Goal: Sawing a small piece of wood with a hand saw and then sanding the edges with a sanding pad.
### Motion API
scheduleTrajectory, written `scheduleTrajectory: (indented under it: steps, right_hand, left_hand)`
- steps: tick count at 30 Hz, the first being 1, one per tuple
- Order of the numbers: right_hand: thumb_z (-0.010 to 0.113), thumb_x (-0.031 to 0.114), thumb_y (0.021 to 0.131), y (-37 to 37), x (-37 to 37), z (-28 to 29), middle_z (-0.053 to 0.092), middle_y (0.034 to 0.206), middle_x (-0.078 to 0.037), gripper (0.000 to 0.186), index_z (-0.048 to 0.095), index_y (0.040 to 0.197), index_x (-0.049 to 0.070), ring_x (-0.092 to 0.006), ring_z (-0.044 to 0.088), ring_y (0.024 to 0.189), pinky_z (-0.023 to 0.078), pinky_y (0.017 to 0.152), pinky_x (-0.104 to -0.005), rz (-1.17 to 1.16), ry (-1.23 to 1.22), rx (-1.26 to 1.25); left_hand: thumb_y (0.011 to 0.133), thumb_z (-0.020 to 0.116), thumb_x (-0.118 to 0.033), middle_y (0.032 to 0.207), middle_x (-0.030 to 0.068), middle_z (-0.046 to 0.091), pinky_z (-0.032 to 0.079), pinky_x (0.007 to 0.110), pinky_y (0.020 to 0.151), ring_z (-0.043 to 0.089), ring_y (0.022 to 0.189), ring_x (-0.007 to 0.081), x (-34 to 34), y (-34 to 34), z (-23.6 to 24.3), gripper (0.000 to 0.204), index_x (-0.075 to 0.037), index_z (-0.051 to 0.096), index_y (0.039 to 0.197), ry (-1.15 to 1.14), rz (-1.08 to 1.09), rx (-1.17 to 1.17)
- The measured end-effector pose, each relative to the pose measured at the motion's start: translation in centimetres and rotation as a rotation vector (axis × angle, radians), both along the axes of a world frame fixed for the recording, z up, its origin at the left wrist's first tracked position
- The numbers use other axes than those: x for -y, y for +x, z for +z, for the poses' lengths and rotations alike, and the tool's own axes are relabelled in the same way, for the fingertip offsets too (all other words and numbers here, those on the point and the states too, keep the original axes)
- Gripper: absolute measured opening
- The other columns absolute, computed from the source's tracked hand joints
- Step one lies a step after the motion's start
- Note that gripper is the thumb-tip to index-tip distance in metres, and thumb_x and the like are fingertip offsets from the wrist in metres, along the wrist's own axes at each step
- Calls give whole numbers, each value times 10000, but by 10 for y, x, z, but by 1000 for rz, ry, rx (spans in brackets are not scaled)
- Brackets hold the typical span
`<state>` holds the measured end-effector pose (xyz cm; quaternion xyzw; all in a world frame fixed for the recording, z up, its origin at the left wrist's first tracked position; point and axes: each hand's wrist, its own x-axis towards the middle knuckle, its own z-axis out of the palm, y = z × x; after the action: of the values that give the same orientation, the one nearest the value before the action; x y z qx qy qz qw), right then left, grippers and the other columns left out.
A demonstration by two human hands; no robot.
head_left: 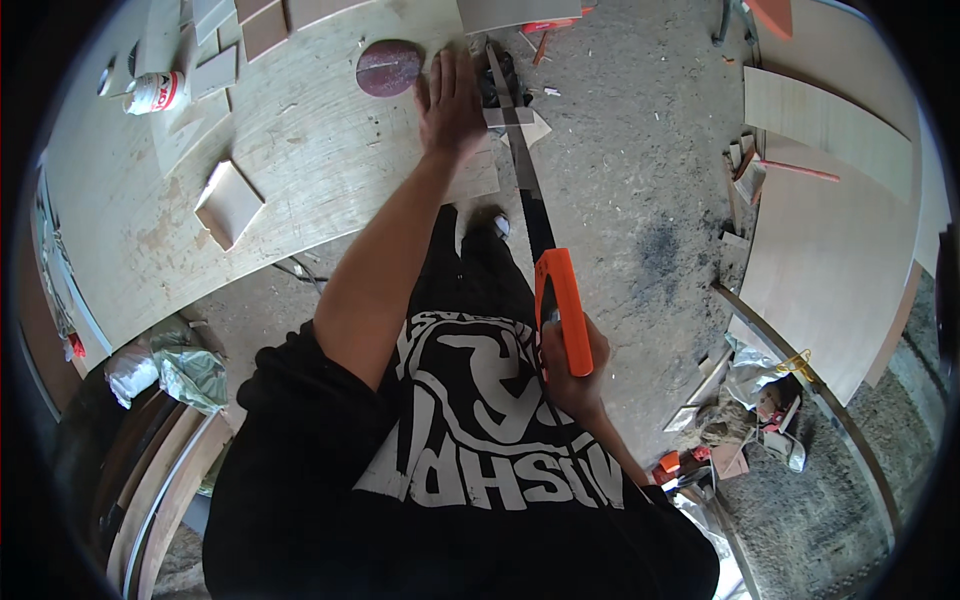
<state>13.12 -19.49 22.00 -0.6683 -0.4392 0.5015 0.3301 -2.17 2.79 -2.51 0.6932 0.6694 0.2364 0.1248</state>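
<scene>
Bold whitish capitals stand on the front of the black T-shirt, upside down in this view, in a straight row below a large rounded emblem in the same whitish print. A smaller arched row of capitals runs along the emblem's far side (folds in the cloth swallow part of it). Red lettering also marks the white jar on the surface, only partly turned into view.
</scene>
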Motion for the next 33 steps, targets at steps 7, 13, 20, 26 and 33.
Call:
scheduleTrajectory:
  steps: [7, 13, 20, 26, 33]
  right_hand:
    - [624, 81, 865, -8, 6, -10, 520, 575, -99, 152, 542, 791, -23, -140, 510, 479, 405, 462, -300, -17, 25, -15]
    - [626, 116, 863, -13, 17, -15, 534, 616, -156, 153, 556, 851, -19, -236, 582, 540, 448, 523, -335, -10, 118, -31]
    - [612, 118, 861, -11, 20, -12, 530, 631, -116, 159, 572, 829, -33, -154, 523, 568, 430, 551, -328, -75, 112, -55]
    - [603, 132, 882, -8, 21, -16, 537, 630, -125, 185, 545, 803, -24, -193, 520, 542, 427, 540, -325, -123, 114, -94]
    - [589, 137, 886, 0, 15, -17, 561, 683, -77, 180, 585, 863, -42, -105, 499, 651, 428, 600, -296, -114, 102, -81]
  left_hand:
    - [870, 487, -176, 1546, 210, 127, 152, 532, 1101, 240, 1357, 391, 0, -10, -1, 659, -96, 233, 1472, 24, -74, -53]
    - [875, 465, -122, 1561, 195, 60, 242, 575, 1047, 256, 1319, 425, -14, 6, -1, 637, -94, 245, 1472, 33, 66, -132]
    - [789, 567, -77, 1330, 76, 423, 356, 445, 938, 447, 1126, 303, -20, 3, 3, 679, -151, 355, 1430, 136, -142, -385]
    - [823, 549, -72, 1197, 131, 506, 402, 428, 873, 525, 1060, 301, -36, -11, -4, 503, -135, 448, 1311, 199, -399, -206]
    - [882, 531, -134, 1089, 134, 569, 393, 438, 894, 541, 1042, 321, -29, -7, -7, 352, -117, 481, 1230, 129, -341, -43]
